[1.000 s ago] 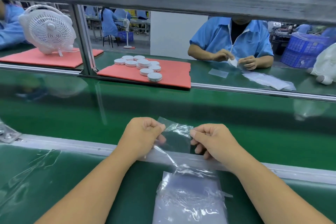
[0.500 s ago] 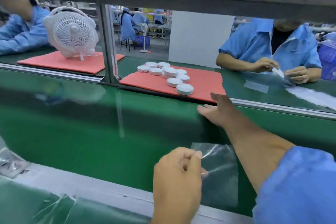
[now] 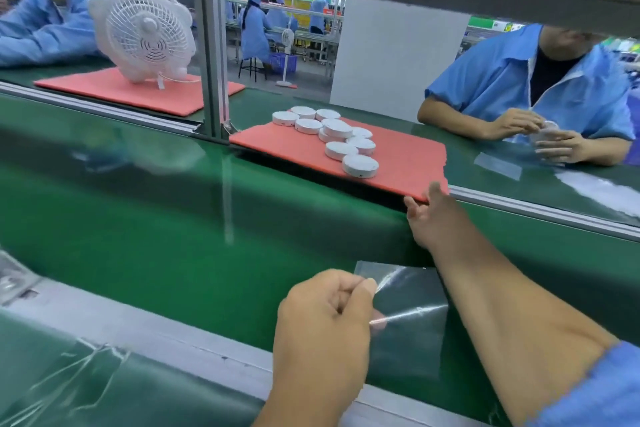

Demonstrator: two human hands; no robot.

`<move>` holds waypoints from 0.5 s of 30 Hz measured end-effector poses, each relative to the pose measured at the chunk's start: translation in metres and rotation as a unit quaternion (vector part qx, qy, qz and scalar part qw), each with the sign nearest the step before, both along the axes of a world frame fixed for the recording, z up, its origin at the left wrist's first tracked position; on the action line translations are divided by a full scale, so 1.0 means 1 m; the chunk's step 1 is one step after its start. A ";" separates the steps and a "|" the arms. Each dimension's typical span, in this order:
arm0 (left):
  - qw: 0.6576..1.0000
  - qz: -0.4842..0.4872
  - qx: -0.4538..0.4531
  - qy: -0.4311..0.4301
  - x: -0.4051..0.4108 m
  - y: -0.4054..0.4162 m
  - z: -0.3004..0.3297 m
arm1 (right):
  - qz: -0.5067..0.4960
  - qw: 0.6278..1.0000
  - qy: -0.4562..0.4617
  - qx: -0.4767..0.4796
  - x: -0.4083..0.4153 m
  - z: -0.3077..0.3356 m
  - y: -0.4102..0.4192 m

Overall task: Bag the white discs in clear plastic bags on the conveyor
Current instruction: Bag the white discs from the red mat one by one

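Several white discs (image 3: 360,165) lie in a loose pile on a red mat (image 3: 398,166) across the green conveyor belt (image 3: 173,236). My left hand (image 3: 325,319) pinches the edge of a clear plastic bag (image 3: 408,319) and holds it up above the near side of the belt. My right hand (image 3: 429,218) is stretched out over the belt with fingers apart, and its thumb and fingertips touch the near right corner of the red mat. It holds nothing, and the nearest disc lies a little to its upper left.
A white desk fan (image 3: 142,35) stands on a second red mat (image 3: 138,90) at the far left. An upright metal post (image 3: 213,55) rises between the mats. A person in blue (image 3: 533,87) works opposite with bags (image 3: 498,165). An overhead beam crosses the top.
My right hand let go of the bag and reached forward across the belt to the red mat's corner. My left hand kept the bag. The view moved closer to the discs.
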State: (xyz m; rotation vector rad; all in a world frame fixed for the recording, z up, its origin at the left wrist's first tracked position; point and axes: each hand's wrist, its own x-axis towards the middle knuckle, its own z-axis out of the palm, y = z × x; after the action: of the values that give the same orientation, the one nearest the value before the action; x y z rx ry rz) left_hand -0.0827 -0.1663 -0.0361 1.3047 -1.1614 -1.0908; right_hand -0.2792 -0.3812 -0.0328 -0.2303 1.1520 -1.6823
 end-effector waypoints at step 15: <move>0.996 0.007 -0.084 -0.013 0.008 0.018 0.028 | -0.024 0.957 0.222 0.183 -0.122 0.014 0.302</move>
State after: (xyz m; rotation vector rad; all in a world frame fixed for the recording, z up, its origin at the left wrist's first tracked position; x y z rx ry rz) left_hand -0.0749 -0.1481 -0.0084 1.1963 -1.2345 -0.9469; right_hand -0.4010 -0.0794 -0.0187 -0.3595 1.7926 -1.4616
